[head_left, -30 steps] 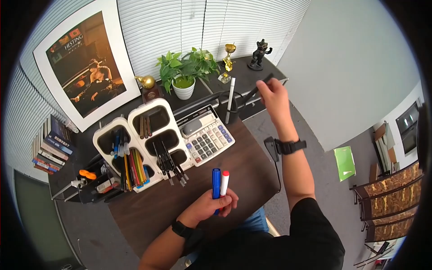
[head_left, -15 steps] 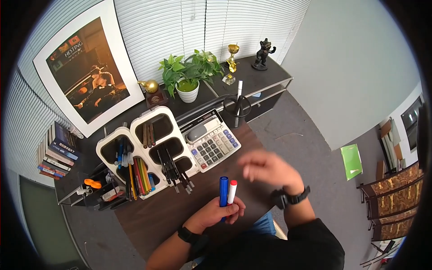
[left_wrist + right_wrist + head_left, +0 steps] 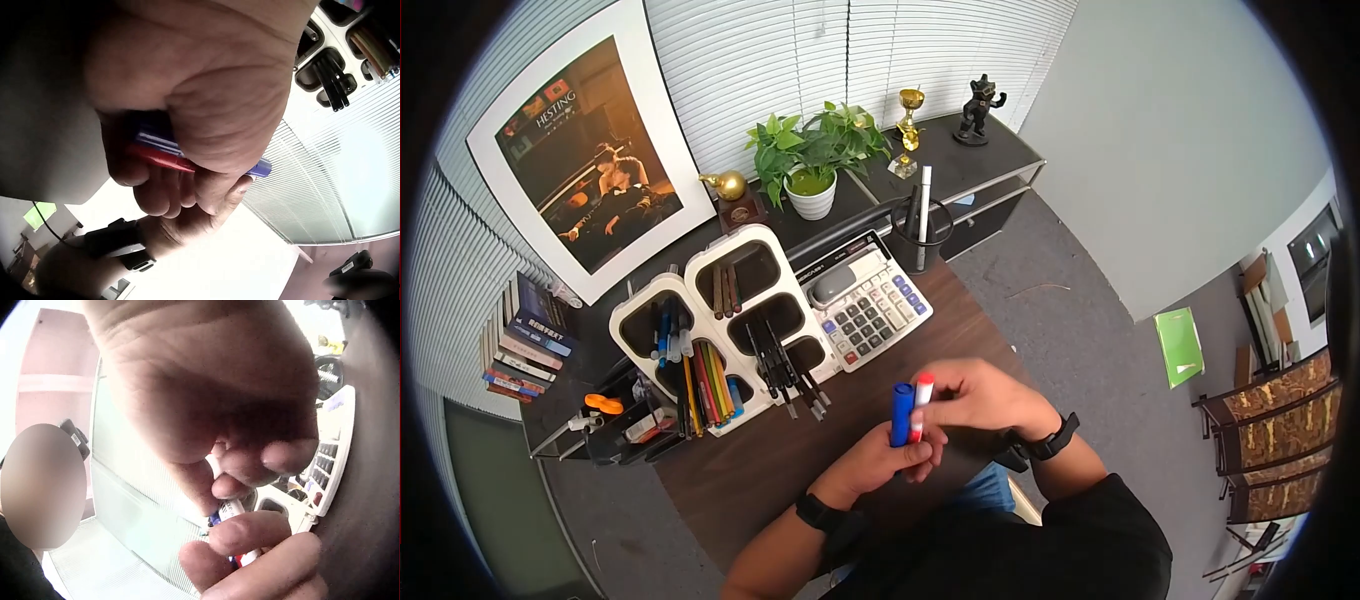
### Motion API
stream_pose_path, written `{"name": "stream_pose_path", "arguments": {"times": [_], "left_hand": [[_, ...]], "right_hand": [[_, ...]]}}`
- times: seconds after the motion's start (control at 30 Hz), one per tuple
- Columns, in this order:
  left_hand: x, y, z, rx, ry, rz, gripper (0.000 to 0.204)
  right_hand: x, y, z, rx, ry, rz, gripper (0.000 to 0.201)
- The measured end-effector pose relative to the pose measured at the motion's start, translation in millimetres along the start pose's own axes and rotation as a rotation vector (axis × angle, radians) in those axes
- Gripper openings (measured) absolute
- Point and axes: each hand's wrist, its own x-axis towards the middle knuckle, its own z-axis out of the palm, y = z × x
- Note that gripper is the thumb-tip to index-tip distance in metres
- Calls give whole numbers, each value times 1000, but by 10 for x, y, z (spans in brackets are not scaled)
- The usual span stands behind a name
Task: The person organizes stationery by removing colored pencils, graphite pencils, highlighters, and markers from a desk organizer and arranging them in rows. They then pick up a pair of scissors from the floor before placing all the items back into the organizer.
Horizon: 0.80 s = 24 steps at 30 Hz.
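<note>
In the head view my left hand (image 3: pixel 880 462) grips two markers upright, side by side, above the desk. One is a thick blue marker (image 3: pixel 902 408); the other is a white marker (image 3: pixel 923 392) with a red cap. Fingers of my right hand (image 3: pixel 990 395) pinch the white marker just under its cap. The left wrist view has the blue marker (image 3: pixel 159 140) and the red end of the other marker (image 3: pixel 164 159) inside the curled left fingers. Beyond the hands, a black mesh pen cup (image 3: pixel 922 262) holds a dark pen (image 3: pixel 911 215) and a white pen (image 3: pixel 925 190).
A calculator (image 3: pixel 870 315) lies beside the white organizer (image 3: pixel 745 240), whose compartments hold pens and pencils. At the left stands a dark holder with orange-handled scissors (image 3: pixel 603 404). Behind are a potted plant (image 3: pixel 810 195), a gold trophy (image 3: pixel 908 130) and a black figurine (image 3: pixel 977 112).
My right hand was over the pen cup with a dark pen; the pen now stands in the cup. That hand came back to the left hand and took hold of the red-capped marker.
</note>
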Motion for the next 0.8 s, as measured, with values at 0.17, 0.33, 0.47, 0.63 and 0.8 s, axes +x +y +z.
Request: {"name": "stream_pose_path", "arguments": {"times": [0.17, 0.33, 0.47, 0.63, 0.8], "left_hand": [[6, 34, 38, -70, 19, -7, 34], [14, 21, 17, 26, -18, -13, 30], [20, 21, 14, 37, -31, -27, 24], [17, 38, 37, 42, -30, -27, 20], [17, 1, 23, 77, -55, -101, 16]], "right_hand": [[138, -240, -509, 83, 811, -176, 15], [728, -276, -1276, -151, 1052, -200, 23], [1128, -86, -1504, -404, 946, -44, 30], [1097, -129, -1267, -327, 931, 83, 50], [415, -288, -656, -111, 445, 126, 43]]}}
